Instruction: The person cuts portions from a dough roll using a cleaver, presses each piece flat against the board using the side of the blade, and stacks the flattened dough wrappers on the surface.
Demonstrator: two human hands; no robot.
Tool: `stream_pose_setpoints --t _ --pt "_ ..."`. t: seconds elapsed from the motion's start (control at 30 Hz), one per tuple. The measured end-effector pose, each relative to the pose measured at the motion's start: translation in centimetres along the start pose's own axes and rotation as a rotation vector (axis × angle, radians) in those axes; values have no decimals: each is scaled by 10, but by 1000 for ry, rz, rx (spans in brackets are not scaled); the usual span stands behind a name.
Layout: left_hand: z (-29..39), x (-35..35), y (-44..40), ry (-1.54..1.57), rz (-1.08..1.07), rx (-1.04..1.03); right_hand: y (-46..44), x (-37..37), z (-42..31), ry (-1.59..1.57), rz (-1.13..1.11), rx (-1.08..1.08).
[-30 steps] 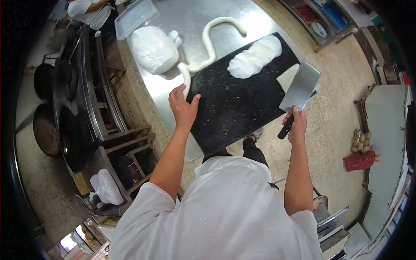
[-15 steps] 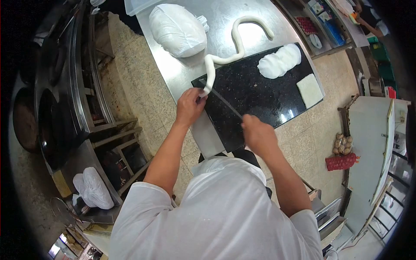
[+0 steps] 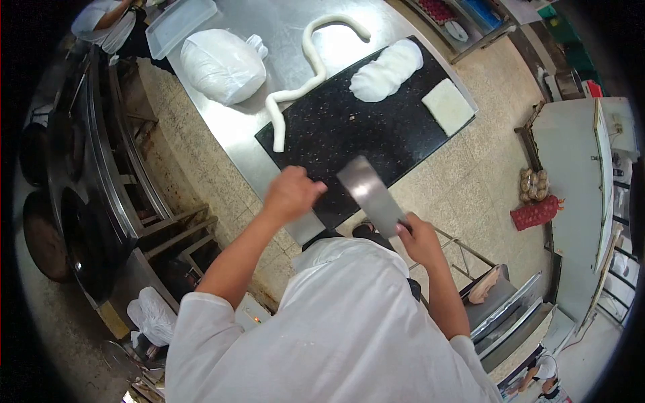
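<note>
My right hand (image 3: 420, 240) grips the handle of a cleaver (image 3: 373, 195), its broad blade tilted flat over the near edge of the black stone slab (image 3: 322, 164). My left hand (image 3: 291, 195) is over the slab's left edge with its fingers curled; what they hold, if anything, is hidden. A long, winding rope of dough (image 3: 314, 57) lies on the steel table and the slab, its blunt near end just beyond my left hand. Overlapping white dough rounds (image 3: 386, 70) rest on the slab's far part, by a folded white cloth (image 3: 448, 107).
A large white plastic-wrapped bundle (image 3: 224, 67) and a clear plastic tub (image 3: 180, 30) stand on the steel table (image 3: 232, 134). Another person (image 3: 107, 23) is at the far left. Woks (image 3: 44, 235) line the left side. A red net sack (image 3: 536, 213) sits on the right.
My left hand has come off the dough rope and moved nearer my body. The cleaver has drawn back from the rope's end and turned its flat side up. The view has shifted.
</note>
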State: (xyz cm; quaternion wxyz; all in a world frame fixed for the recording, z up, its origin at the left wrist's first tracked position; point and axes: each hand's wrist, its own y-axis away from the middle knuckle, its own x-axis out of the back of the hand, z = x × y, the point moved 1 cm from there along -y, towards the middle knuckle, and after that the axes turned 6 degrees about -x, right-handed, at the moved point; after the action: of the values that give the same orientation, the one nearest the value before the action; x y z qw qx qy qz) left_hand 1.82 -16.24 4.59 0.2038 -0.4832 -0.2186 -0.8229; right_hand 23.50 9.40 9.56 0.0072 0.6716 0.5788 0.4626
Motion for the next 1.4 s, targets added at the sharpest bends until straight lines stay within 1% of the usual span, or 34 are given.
stream_pose_setpoints --t 0.03,0.1,0.13,0.2,0.27,0.3,0.33,0.4,0.43,0.47,0.5,0.53,0.6,0.63,0.67,0.7,0.73,0.8,0.83,0.87,0.93,0.97,1.0,1.03,1.07,1.1,1.13,1.2,1.23,1.27,1.3,1.33,1.37,1.4 --pt "20 -5 -8 -14 -152 -111 13 7 21 -6 -1 9" --pt "43 -53 -14 -237 109 -357 28 19 59 -298 154 45" --pt "53 -55 -28 -252 100 -362 28 34 60 -315 157 48" --pt "66 -61 -62 -194 82 -324 29 65 65 -413 297 -66" --pt "75 -58 -89 -247 43 -348 -16 76 73 -740 467 157" --pt "78 -57 -102 -234 46 -376 -47 82 66 -850 509 217" --pt "81 -58 -109 -216 40 -404 -84 80 66 -916 573 229" --pt "85 -61 -117 -224 12 -424 -143 81 73 -1032 386 -62" --pt "88 -63 -118 -240 26 -392 -148 73 78 -1048 390 -77" --pt "89 -60 -126 -265 60 -366 -158 71 78 -1082 345 -229" --pt "90 -60 -127 -252 46 -337 -160 70 76 -1110 297 -385" --pt "89 -59 -130 -253 42 -347 -152 67 77 -1117 305 -388" --pt "83 -58 -131 -83 17 -292 -117 51 78 -792 195 -339" --pt "84 -54 -128 -85 14 -287 -96 36 76 -616 156 -282" --pt "88 -47 -126 -73 77 -342 -77 20 75 -440 122 -220" --pt "90 -42 -123 -58 136 -395 -66 -7 81 -357 20 -130" --pt "87 -43 -113 -55 127 -387 -54 -32 87 -274 -90 -45" --pt "81 -51 -100 -225 -193 -648 -40 -56 63 -233 -205 54" --pt "79 -56 -102 -100 -80 -674 -48 -54 60 -236 -210 43" --pt "73 -63 -114 -93 -93 -683 -59 -52 59 -206 -185 34" --pt "72 -55 -133 -207 -87 -716 -72 -48 55 -197 -182 5" --pt "72 -50 -149 -275 -63 -727 -86 -35 55 -202 -188 -7" --pt "72 -49 -165 -280 -53 -743 -102 -18 54 -196 -181 -2" --pt "72 -47 -182 -249 16 -737 -113 -2 48 -191 -159 10" --pt "70 -44 -198 -221 85 -731 -123 12 40 -136 -160 -66" --pt "71 -41 -211 -197 109 -747 -127 17 37 -84 -167 -149" --pt "70 -43 -207 -197 108 -753 -118 11 37 -87 -163 -151" --pt "74 -52 -187 -114 2 -841 -84 -11 46 -128 -121 -85" --pt "75 -57 -159 -190 -122 -921 -64 -31 56 -178 -154 -27" --pt "82 -44 -135 -159 -334 -973 -45 -48 64 -232 -188 26" --pt "82 -57 -124 -98 -297 -1010 -40 -53 60 -235 -197 20" --pt "85 -65 -123 -31 -262 -1054 -34 -58 50 -173 -139 -118" --pt "84 -73 -132 -10 -277 -1054 -27 -57 45 -110 -88 -260" --pt "87 -65 -149 -105 -242 -1017 -33 -43 39 -118 -100 -275"
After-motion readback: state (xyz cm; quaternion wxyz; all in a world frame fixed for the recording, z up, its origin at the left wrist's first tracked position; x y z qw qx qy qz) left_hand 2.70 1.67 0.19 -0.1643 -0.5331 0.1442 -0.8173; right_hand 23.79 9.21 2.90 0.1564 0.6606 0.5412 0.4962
